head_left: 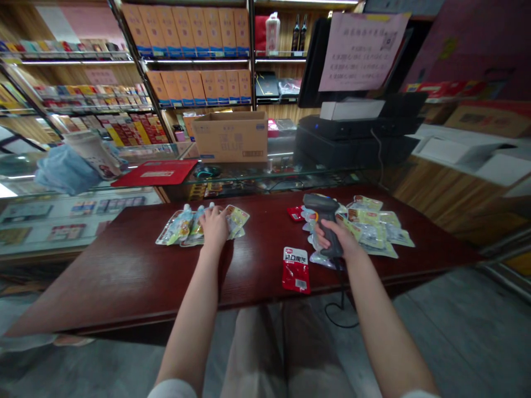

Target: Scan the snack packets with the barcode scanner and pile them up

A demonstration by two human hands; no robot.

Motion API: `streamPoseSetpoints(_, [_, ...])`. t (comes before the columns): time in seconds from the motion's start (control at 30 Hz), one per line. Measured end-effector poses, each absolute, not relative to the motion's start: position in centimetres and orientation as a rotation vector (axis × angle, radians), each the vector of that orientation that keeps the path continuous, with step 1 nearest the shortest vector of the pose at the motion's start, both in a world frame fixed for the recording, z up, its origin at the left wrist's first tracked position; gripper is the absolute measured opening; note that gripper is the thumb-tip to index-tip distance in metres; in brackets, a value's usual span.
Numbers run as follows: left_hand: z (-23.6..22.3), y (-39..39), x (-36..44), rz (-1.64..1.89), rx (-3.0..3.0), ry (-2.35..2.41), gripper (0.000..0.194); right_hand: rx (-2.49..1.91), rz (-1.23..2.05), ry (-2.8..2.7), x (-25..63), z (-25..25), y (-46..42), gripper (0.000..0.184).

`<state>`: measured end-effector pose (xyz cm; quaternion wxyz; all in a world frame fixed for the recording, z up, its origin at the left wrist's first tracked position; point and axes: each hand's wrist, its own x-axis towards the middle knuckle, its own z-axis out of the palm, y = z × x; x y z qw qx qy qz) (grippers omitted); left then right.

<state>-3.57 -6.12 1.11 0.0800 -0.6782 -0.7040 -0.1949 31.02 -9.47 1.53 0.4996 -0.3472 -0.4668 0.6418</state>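
Observation:
My left hand (214,224) is closed over a spouted pouch (211,205) whose pale cap shows beyond my fingers; its body is mostly hidden. Beside it lie more spouted pouches (181,225) and a flat green-and-clear snack packet (237,217), in a pile at the table's left. On the right, my right hand (329,235) grips a dark handheld barcode scanner (321,205) by its handle, its head pointing left. Underneath and beside the scanner spreads a heap of green-and-clear packets (373,226). A red snack packet (296,271) lies face up near the front edge, left of the scanner.
The dark red wooden table (257,254) ends at a front edge before my legs. The scanner's black cable (342,298) hangs over it. Behind stand an open cardboard box (232,138), a red mat (155,172), a mouse (207,172) and a black monitor (312,66).

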Motion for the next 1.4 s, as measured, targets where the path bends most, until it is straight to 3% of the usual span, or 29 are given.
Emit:
streamPoseSetpoints(0.2, [0.5,-6.2,-2.1,-0.453,-2.358,-1.794,0.032,-0.824,1.549,-1.098,31.6,1.2,-9.8,0.031])
streamPoseSetpoints(0.53, [0.4,-6.7,-0.4,-0.197,-2.099,-2.103,0.035,-0.822,1.479,-0.997,33.1,0.0,-10.9,0.032])
streamPoseSetpoints(0.77, [0.5,-6.8,1.1,-0.232,-1.989,-2.127,0.036,-0.78,1.47,-0.944,34.9,-0.3,-10.9,0.032])
streamPoseSetpoints(1.0, [1.3,-3.5,7.7,-0.373,-2.511,-1.915,0.034,-0.699,1.498,-0.903,36.1,-0.9,-10.1,0.035])
streamPoseSetpoints(1.23, [-1.4,1.9,14.1,-0.596,-2.786,-1.981,0.055,-0.671,1.527,-0.904,36.2,-1.6,-9.9,0.039])
streamPoseSetpoints(1.4, [-3.1,3.3,14.6,-0.543,-2.705,-1.979,0.053,-0.691,1.528,-0.929,36.2,-1.9,-9.8,0.037])
